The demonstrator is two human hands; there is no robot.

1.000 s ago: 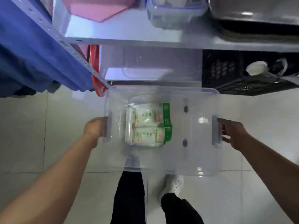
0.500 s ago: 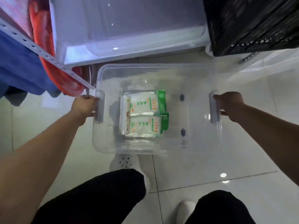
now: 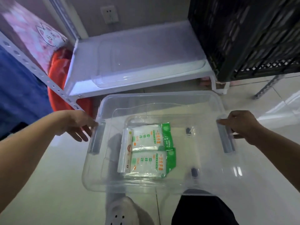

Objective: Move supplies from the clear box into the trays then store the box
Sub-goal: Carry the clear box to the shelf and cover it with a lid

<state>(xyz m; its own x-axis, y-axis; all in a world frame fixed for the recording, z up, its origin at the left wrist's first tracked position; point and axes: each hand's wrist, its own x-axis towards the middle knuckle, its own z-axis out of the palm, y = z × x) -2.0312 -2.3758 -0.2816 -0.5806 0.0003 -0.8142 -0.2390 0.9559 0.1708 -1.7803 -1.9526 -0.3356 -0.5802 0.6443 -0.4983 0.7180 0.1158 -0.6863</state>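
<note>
Both hands at the end handles of the clear box, low over the floor before the shelf.

The left hand [image 3: 76, 125] lies at the grey handle at nine o'clock with fingers out nearly straight, touching more than clasping; the right hand [image 3: 241, 127] at three o'clock has its fingers curled round the other handle. Between them the clear box [image 3: 146, 184] sits level, and I cannot tell whether it rests on the tiles or hangs just above. Two sealed green-and-white packets [image 3: 147, 150] lie flat at its centre, so it looks light, though its smooth thin walls may flex and slip: the two handles are the sound hold. At twelve o'clock a clear lid [image 3: 146, 59] rests on the white shelf [image 3: 78, 85], with a black crate [image 3: 243, 34] at two o'clock.
</note>
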